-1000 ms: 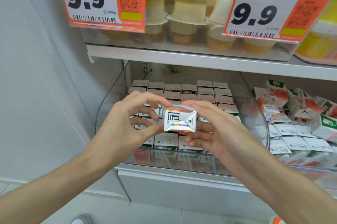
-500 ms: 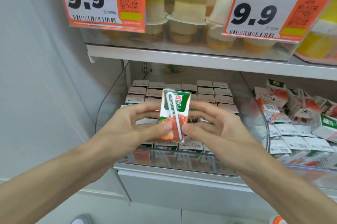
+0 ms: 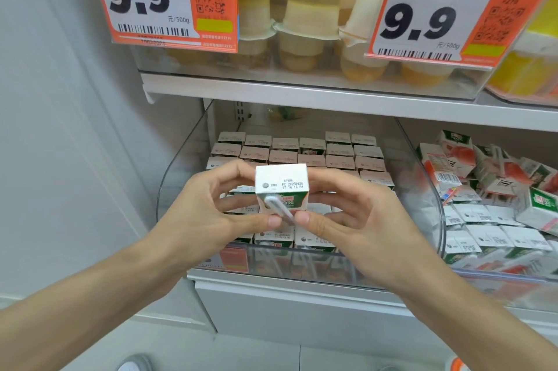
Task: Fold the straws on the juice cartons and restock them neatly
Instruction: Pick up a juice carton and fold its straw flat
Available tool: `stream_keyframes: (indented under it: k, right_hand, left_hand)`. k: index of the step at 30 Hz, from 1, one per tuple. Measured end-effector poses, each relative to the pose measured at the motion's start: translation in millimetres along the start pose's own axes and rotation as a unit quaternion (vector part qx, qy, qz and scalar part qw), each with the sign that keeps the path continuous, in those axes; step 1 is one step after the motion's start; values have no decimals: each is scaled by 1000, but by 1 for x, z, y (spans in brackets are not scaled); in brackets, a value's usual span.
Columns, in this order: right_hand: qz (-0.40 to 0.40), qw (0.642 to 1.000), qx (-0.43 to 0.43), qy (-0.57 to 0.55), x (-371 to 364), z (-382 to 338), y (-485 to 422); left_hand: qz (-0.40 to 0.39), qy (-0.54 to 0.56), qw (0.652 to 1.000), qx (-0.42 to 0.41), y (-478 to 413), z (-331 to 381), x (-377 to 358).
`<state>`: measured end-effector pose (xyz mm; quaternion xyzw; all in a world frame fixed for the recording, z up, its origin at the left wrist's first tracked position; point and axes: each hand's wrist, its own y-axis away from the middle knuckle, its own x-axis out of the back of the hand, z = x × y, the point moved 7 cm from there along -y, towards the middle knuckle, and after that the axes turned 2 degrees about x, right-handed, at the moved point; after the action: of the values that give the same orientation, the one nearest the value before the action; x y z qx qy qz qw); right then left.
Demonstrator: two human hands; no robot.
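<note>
Our left hand [image 3: 211, 213] and right hand [image 3: 356, 219] both grip one juice carton [image 3: 281, 182], thumbs pinching its straw [image 3: 279, 207] above the bin [image 3: 434, 204].

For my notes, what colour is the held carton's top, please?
The carton top is white with dark print; head view.

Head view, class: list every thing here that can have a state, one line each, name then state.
Held carton: tipped, top face towards the camera, gripped between both hands.
Straw: wrapped, lying on the carton's front, its lower end between the two thumbs.
Left hand: grips the carton.
Right hand: grips the carton.
Left-bin cartons: upright, neat rows.
Right-bin cartons: jumbled heap.
</note>
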<state>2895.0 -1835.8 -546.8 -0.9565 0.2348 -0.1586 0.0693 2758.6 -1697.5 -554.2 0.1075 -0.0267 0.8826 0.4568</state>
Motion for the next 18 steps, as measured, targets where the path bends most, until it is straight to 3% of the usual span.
stream_keyframes:
  k: [4,7,11,14,18]
  right_hand:
    - [15,1000,-21,-6,3,2,-1]
    - [33,994,-62,-82,6,6,-2]
    - [-15,981,-101,-167,-5,6,2]
    - [-54,986,-99,-123,-11,5,4]
    - [-40,992,-97,-68,-11,8,2]
  left_hand:
    - [-5,27,1000,-5,0,1,-1]
    - [-2,58,998,-9,-2,3,-2]
    - [3,48,998,-31,-1,4,-1]
    - [2,17,999,-45,2,5,-3]
    - [-55,61,997,-10,4,2,-15]
